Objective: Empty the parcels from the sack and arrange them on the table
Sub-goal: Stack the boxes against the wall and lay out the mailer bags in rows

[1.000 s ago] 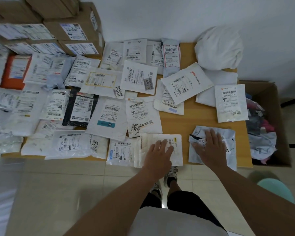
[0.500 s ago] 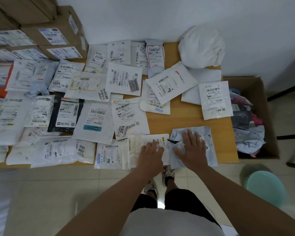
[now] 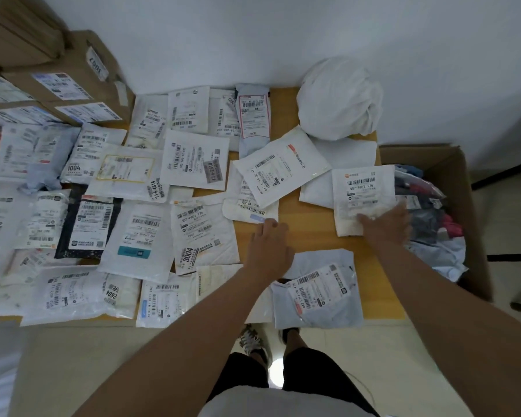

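Several labelled parcels cover the wooden table [image 3: 307, 215]. A crumpled white sack [image 3: 340, 97] sits at the back right corner. My right hand [image 3: 387, 225] lies with straight fingers on the lower part of a white parcel [image 3: 363, 191] at the table's right edge. My left hand [image 3: 269, 248] hovers over the bare middle with loosely bent fingers, knuckles next to the corner of a small white parcel [image 3: 244, 207]; it holds nothing that I can see. A grey-blue parcel [image 3: 319, 291] lies at the front edge, beside a white parcel [image 3: 214, 281] partly hidden by my left forearm.
An open cardboard box [image 3: 451, 170] with bagged clothes stands on the floor right of the table. Stacked cardboard boxes [image 3: 73, 82] sit at the back left. A white wall runs behind the table. My feet show below the front edge.
Both hands left the two front parcels and moved away from me. The right hand went to the white parcel at the right edge, the left hand to the table's middle. The view shifted.
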Demonstrator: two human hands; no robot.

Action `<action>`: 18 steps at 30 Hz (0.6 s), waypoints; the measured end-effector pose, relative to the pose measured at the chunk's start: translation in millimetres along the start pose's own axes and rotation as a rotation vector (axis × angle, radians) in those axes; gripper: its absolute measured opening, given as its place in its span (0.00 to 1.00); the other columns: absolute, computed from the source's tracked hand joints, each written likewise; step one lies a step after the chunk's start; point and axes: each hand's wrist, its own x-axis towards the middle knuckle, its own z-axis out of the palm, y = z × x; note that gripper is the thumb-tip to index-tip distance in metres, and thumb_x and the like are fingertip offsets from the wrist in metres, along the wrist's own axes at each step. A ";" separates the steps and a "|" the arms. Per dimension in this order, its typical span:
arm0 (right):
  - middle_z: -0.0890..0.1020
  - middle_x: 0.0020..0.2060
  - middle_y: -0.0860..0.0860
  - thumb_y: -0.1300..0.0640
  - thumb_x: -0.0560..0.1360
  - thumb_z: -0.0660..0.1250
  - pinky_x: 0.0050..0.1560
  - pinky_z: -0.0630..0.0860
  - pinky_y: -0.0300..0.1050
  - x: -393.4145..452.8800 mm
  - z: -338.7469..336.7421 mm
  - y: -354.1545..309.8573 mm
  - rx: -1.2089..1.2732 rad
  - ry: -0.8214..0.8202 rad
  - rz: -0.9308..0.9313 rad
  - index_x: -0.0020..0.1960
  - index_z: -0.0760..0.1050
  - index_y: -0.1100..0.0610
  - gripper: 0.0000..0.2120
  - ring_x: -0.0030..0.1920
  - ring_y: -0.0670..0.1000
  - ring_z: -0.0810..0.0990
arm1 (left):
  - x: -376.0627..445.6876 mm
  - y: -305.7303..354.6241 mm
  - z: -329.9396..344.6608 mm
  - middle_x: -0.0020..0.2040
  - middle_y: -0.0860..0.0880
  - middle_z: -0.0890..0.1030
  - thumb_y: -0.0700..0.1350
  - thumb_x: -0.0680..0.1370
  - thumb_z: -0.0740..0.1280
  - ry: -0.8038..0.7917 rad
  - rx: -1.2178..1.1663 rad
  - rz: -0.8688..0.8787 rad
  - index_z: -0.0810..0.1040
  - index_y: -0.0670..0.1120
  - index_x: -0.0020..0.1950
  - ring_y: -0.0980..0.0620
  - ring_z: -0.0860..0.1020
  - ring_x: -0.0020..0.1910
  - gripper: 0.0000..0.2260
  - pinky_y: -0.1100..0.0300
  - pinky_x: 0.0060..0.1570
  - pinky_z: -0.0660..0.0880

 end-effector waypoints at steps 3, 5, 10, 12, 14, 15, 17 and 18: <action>0.71 0.64 0.59 0.62 0.75 0.61 0.58 0.71 0.50 -13.1 -4.8 7.5 0.346 0.007 0.020 0.68 0.64 0.60 0.21 0.65 0.60 0.71 | 9.9 3.1 1.5 0.66 0.44 0.69 0.45 0.77 0.62 -0.013 -0.059 -0.057 0.71 0.47 0.67 0.44 0.69 0.63 0.18 0.52 0.61 0.68; 0.74 0.45 0.56 0.62 0.76 0.56 0.42 0.71 0.47 -19.8 -16.8 14.1 0.530 -0.004 0.071 0.48 0.69 0.58 0.04 0.49 0.57 0.75 | 16.1 10.4 2.7 0.64 0.43 0.72 0.44 0.78 0.62 0.003 -0.125 -0.056 0.72 0.45 0.66 0.44 0.71 0.61 0.17 0.53 0.59 0.69; 0.70 0.34 0.53 0.62 0.78 0.56 0.33 0.63 0.44 -65.6 -7.6 15.7 0.471 -0.231 0.039 0.40 0.67 0.58 0.08 0.36 0.53 0.69 | 17.4 18.3 1.8 0.52 0.45 0.80 0.45 0.82 0.58 0.005 -0.507 -0.292 0.74 0.44 0.63 0.50 0.77 0.46 0.13 0.57 0.45 0.72; 0.73 0.36 0.53 0.60 0.79 0.56 0.33 0.66 0.44 -84.5 2.5 7.1 0.410 -0.333 -0.005 0.41 0.68 0.57 0.08 0.35 0.53 0.71 | 14.3 17.2 -0.8 0.43 0.49 0.79 0.47 0.83 0.55 0.010 -0.663 -0.450 0.75 0.42 0.59 0.55 0.74 0.38 0.13 0.61 0.36 0.68; 0.75 0.38 0.53 0.59 0.79 0.57 0.33 0.67 0.43 -92.7 7.7 -1.0 0.322 -0.369 -0.029 0.45 0.69 0.58 0.05 0.36 0.51 0.73 | 12.0 12.4 -2.7 0.37 0.52 0.75 0.46 0.83 0.55 0.018 -0.674 -0.505 0.75 0.40 0.53 0.57 0.71 0.34 0.13 0.62 0.33 0.65; 0.76 0.39 0.52 0.59 0.79 0.57 0.34 0.68 0.44 -93.2 8.9 -2.2 0.265 -0.355 -0.037 0.48 0.69 0.58 0.04 0.38 0.51 0.75 | 10.5 10.3 -4.0 0.36 0.52 0.74 0.45 0.83 0.56 -0.002 -0.638 -0.519 0.74 0.41 0.48 0.57 0.70 0.33 0.11 0.63 0.32 0.64; 0.77 0.41 0.51 0.56 0.78 0.59 0.36 0.71 0.45 -88.1 8.1 1.0 0.134 -0.327 -0.053 0.53 0.67 0.56 0.05 0.39 0.51 0.77 | 9.2 4.7 -3.7 0.36 0.49 0.75 0.45 0.82 0.57 -0.044 -0.551 -0.522 0.72 0.43 0.43 0.54 0.71 0.34 0.11 0.63 0.31 0.65; 0.77 0.41 0.50 0.55 0.78 0.60 0.38 0.72 0.46 -85.4 6.0 4.0 0.051 -0.326 -0.068 0.55 0.66 0.55 0.08 0.39 0.52 0.77 | 9.9 1.5 -2.2 0.37 0.48 0.75 0.45 0.82 0.57 -0.053 -0.510 -0.506 0.72 0.43 0.42 0.53 0.72 0.36 0.12 0.62 0.32 0.66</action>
